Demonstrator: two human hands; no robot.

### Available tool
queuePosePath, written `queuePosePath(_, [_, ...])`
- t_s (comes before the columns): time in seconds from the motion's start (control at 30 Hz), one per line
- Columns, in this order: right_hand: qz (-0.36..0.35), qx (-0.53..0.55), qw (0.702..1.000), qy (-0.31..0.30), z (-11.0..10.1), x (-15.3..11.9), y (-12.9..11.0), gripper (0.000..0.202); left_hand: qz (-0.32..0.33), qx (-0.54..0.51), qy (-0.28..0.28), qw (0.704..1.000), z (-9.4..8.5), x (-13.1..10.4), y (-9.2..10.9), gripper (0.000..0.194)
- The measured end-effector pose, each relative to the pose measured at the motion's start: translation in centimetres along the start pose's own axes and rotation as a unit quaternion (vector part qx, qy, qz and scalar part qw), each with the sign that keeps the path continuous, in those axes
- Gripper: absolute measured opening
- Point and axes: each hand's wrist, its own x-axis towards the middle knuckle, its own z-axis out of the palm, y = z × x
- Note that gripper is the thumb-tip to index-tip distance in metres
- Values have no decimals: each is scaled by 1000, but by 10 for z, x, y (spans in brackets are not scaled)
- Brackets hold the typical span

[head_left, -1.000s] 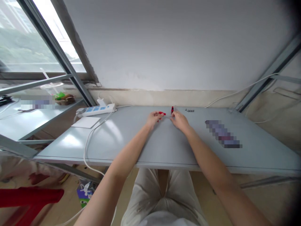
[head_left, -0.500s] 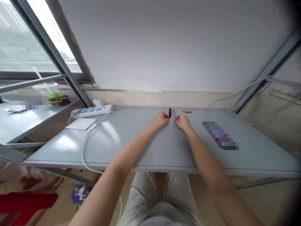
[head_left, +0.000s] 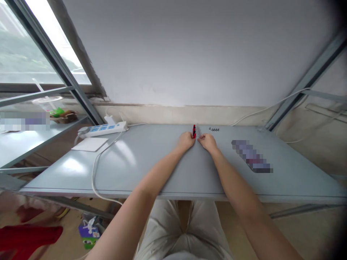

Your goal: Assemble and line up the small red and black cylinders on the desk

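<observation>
My left hand [head_left: 186, 141] is closed, its fingertips pinching a small red piece [head_left: 194, 136] at the near end of a short row of small red and black pieces [head_left: 194, 128]. The kind of these pieces is too small to tell. Just right of that row lies a cluster of small clear pieces [head_left: 198, 129]. My right hand [head_left: 208, 141] is closed in a pinch at the near end of the clear cluster. Whatever its fingertips hold is too small to name. Several tiny dark pieces [head_left: 214, 129] sit beyond the right hand.
A phone-like device [head_left: 251, 156], its screen blurred, lies on the grey desk [head_left: 162, 180] to the right. At the left are a white power strip [head_left: 105, 129], a white flat pad [head_left: 90, 144] and a loose white cable [head_left: 93, 173]. A wall borders the back.
My left hand has brought the red piece up against the near end of the red and black row. My right hand stays by the clear pieces. The view has shifted slightly.
</observation>
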Motion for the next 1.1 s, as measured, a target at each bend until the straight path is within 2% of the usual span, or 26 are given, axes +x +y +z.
queuePosePath(0.1, [-8, -9, 1000, -1, 0, 0, 0, 20, 14, 18, 13, 1000, -1, -2, -1, 9])
queuePosePath(0.17, [-8, -18, 1000, 0, 0, 1, 1, 22, 35, 26, 12, 999, -5, -6, 1, 18])
queuePosePath(0.27, [0, -30, 1000, 2, -1, 2, 1, 25, 92, 42, -11, 995, -13, -13, 5, 32])
queuePosePath(0.4, [0, -32, 999, 5, -1, 2, 0, 24, 129, 73, -37, 988, -22, -18, 9, 30])
queuePosePath(0.53, [-4, -33, 999, 6, -2, 0, -2, 22, 123, 68, -32, 990, -29, -17, 6, 23])
queuePosePath(0.7, [-6, -29, 999, 12, -4, -2, -4, 19, 111, 37, -5, 993, -30, -18, -12, 13])
queuePosePath(0.9, [-25, -6, 1000, 14, -1, -4, -8, 18, 9, -71, 33, 997, -26, -23, -29, 9])
queuePosePath(1.1, [-52, -42, 997, 29, -2, -8, -16, 13, -26, -106, 66, 992, -39, -24, -27, 5])
